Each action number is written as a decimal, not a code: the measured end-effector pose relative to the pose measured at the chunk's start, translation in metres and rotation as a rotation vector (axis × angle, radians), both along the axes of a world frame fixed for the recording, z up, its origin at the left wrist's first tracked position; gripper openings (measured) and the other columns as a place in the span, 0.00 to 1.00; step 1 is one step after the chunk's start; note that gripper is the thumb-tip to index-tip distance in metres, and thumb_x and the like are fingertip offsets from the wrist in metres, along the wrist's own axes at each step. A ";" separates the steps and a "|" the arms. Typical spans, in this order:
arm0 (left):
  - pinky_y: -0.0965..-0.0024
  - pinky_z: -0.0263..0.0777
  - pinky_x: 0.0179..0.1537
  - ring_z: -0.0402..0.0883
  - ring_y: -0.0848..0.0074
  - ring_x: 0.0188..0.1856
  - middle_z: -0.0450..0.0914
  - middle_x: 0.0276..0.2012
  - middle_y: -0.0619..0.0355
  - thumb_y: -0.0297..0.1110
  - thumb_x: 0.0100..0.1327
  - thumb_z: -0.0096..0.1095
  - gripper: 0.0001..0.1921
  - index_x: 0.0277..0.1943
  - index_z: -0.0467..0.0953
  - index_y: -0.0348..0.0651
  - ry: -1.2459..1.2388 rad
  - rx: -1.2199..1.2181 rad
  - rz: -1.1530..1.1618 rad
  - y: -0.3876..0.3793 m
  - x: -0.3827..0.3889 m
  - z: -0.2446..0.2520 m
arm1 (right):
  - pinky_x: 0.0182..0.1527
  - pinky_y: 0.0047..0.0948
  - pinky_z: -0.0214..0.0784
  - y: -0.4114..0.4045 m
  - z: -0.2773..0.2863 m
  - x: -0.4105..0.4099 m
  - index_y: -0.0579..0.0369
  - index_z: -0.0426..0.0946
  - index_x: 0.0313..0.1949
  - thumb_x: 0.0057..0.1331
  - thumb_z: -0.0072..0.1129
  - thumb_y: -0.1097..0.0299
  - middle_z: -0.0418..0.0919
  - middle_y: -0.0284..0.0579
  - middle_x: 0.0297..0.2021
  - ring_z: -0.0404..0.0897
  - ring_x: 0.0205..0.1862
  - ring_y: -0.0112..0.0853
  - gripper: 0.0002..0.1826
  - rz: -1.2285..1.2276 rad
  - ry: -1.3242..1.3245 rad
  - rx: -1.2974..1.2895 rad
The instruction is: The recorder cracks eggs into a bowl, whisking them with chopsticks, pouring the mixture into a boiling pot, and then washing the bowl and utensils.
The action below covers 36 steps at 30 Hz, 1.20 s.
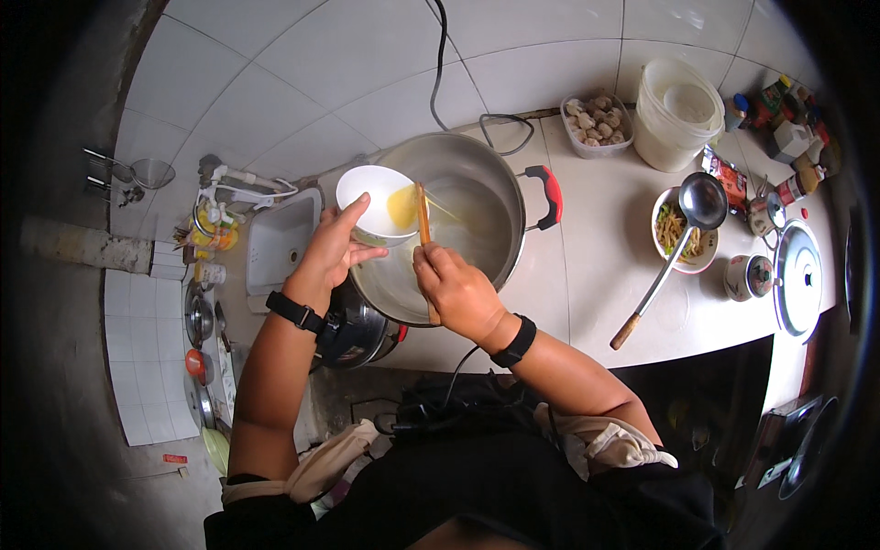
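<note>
My left hand [337, 244] holds a white bowl [368, 189] tilted to the right over a large metal pot [505, 227]. Yellow liquid, which looks like beaten egg [401, 208], lies at the bowl's low side, and a thin stream of it runs over the rim into the pot. Wooden chopsticks [423, 223] are gripped in my right hand [457, 285], their tips at the bowl's edge where the stream leaves. Pale, cloudy liquid [474, 206] fills the pot's bottom. The pot's red and black handle [548, 198] points right.
A metal ladle [702, 199] rests across a bowl of shredded food [677, 230] on the right. Behind stand a tub of garlic bulbs [598, 124] and a plastic bucket [677, 117]. Left are a white sink [282, 237] and a dark cooker [350, 337]. A cord [438, 75] hangs behind the pot.
</note>
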<state>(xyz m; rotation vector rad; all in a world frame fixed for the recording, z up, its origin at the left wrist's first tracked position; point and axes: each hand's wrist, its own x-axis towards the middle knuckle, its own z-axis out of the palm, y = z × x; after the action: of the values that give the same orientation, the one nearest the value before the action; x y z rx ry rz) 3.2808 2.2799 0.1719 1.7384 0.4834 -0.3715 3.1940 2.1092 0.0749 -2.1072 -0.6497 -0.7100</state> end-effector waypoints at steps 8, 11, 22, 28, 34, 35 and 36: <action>0.58 0.82 0.43 0.78 0.51 0.51 0.69 0.56 0.40 0.48 0.62 0.64 0.36 0.63 0.53 0.37 0.005 0.001 0.016 0.022 -0.010 0.006 | 0.40 0.32 0.76 0.014 0.002 0.002 0.68 0.72 0.48 0.57 0.54 0.75 0.72 0.51 0.45 0.77 0.43 0.40 0.18 0.106 0.016 -0.007; 0.57 0.82 0.43 0.79 0.53 0.50 0.70 0.55 0.40 0.49 0.62 0.63 0.35 0.62 0.56 0.36 0.022 -0.020 -0.007 0.036 -0.010 0.001 | 0.40 0.32 0.75 0.020 0.003 0.004 0.69 0.72 0.47 0.57 0.53 0.75 0.72 0.50 0.45 0.77 0.43 0.40 0.18 0.125 0.019 0.005; 0.58 0.81 0.44 0.79 0.54 0.50 0.72 0.53 0.41 0.49 0.62 0.63 0.33 0.60 0.60 0.35 0.030 -0.012 0.011 0.031 0.005 -0.001 | 0.41 0.33 0.75 0.017 0.010 0.014 0.69 0.72 0.48 0.57 0.53 0.74 0.71 0.50 0.43 0.75 0.44 0.40 0.19 0.108 0.082 -0.038; 0.56 0.81 0.45 0.78 0.53 0.51 0.69 0.56 0.39 0.48 0.62 0.64 0.35 0.62 0.57 0.34 0.034 -0.036 -0.055 0.003 0.012 -0.001 | 0.42 0.32 0.75 -0.002 0.010 0.008 0.69 0.72 0.49 0.57 0.52 0.75 0.71 0.50 0.44 0.75 0.44 0.40 0.20 0.042 0.112 -0.074; 0.55 0.81 0.46 0.77 0.49 0.52 0.64 0.59 0.38 0.47 0.60 0.66 0.40 0.63 0.49 0.33 0.061 -0.069 -0.080 -0.014 0.016 -0.008 | 0.43 0.32 0.74 -0.016 0.012 -0.001 0.68 0.71 0.49 0.57 0.52 0.75 0.71 0.49 0.44 0.75 0.43 0.39 0.19 -0.039 0.116 -0.078; 0.55 0.81 0.46 0.77 0.49 0.52 0.64 0.59 0.38 0.47 0.60 0.66 0.40 0.63 0.49 0.33 0.062 -0.070 -0.079 -0.014 0.015 -0.009 | 0.43 0.32 0.74 -0.016 0.011 -0.002 0.68 0.71 0.49 0.57 0.52 0.75 0.71 0.49 0.44 0.75 0.43 0.39 0.19 -0.038 0.116 -0.078; 0.54 0.81 0.46 0.77 0.49 0.52 0.64 0.59 0.38 0.47 0.60 0.67 0.41 0.63 0.49 0.33 0.055 -0.062 -0.088 -0.016 0.015 -0.010 | 0.42 0.32 0.74 -0.017 0.011 -0.003 0.68 0.71 0.49 0.57 0.52 0.75 0.71 0.49 0.44 0.75 0.43 0.39 0.19 -0.033 0.125 -0.074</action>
<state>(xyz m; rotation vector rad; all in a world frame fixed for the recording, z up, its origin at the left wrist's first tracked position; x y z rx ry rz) 3.2957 2.2638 0.1620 1.6965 0.4309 -0.4934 3.1914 2.0923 0.0857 -2.2153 -0.5810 -0.5745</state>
